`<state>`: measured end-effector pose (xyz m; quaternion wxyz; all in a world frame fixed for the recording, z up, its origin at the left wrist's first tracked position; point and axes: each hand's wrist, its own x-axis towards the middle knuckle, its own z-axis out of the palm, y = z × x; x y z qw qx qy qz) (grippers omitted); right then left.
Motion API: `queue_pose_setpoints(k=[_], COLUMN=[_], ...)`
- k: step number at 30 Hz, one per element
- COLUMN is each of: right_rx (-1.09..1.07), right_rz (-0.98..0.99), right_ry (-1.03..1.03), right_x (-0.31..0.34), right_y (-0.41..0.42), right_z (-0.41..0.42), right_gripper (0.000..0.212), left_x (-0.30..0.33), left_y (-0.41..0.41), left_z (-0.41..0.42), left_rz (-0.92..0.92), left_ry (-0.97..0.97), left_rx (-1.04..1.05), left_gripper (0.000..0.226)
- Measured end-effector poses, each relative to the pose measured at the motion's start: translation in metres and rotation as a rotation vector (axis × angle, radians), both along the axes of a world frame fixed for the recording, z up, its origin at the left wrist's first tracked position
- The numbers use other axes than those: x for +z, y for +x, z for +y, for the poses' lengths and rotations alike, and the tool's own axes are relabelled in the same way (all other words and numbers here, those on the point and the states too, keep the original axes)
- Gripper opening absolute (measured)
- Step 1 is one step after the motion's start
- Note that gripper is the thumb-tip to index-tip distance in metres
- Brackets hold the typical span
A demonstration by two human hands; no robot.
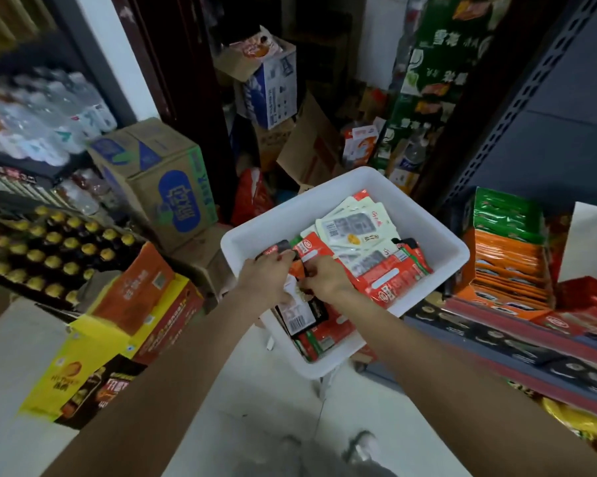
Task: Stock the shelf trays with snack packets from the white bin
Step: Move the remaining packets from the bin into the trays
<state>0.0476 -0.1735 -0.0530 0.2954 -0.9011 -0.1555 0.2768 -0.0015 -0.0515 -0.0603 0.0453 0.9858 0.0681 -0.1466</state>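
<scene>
1. White bin [376, 187]: rectangular plastic tub, centre of view, standing beside the shelf on the right. What carries it is mostly hidden; a white support shows under its near corner.
2. Snack packets [386, 280] fill the bin in a loose heap. Mostly red ones with white label patches; a few pale cream ones [352, 228] with grey windows lie toward the far side, and some green-edged ones sit along the near wall.
3. Left hand [268, 273]: reaches into the bin at its left wall, fingers curled; the grip is closed on a small bunch of dark and red packets [283, 251] that stick out past the knuckles.
4. Right hand [324, 275]: just beside the left, touching or nearly so, fingers curled down into the same bunch. Its grip looks closed on the packets, though the fingertips are hidden.
5. Under both hands a black-and-white packet with a barcode [302, 316] lies flat on the heap.
6. Shelf trays [510, 266], right of the bin: open cartons on the shelf holding upright rows of orange packets, with green packets [507, 215] stacked in the tray above.
7. Left side: a cardboard box [159, 180] with blue print, bottles with yellow caps [52, 249] in rows, and yellow and orange cartons [118, 321] on the floor.
8. Behind the bin: more cardboard boxes in a dim doorway, tilted and piled.
9. Floor [273, 418]: pale, scuffed.
</scene>
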Motion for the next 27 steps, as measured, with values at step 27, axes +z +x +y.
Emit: queue_pose_setpoints(k=[27], right_rx=[-0.634], right_rz=[-0.207], right_ry=[0.597], right_x=[0.054], right_y=[0.040], right_z=[-0.147], right_gripper=[0.026], left_x=[0.061], left_y=[0.081], left_z=[-0.134], left_rz=[-0.319], left_ry=[-0.885], left_rx=[0.159], left_gripper=[0.051])
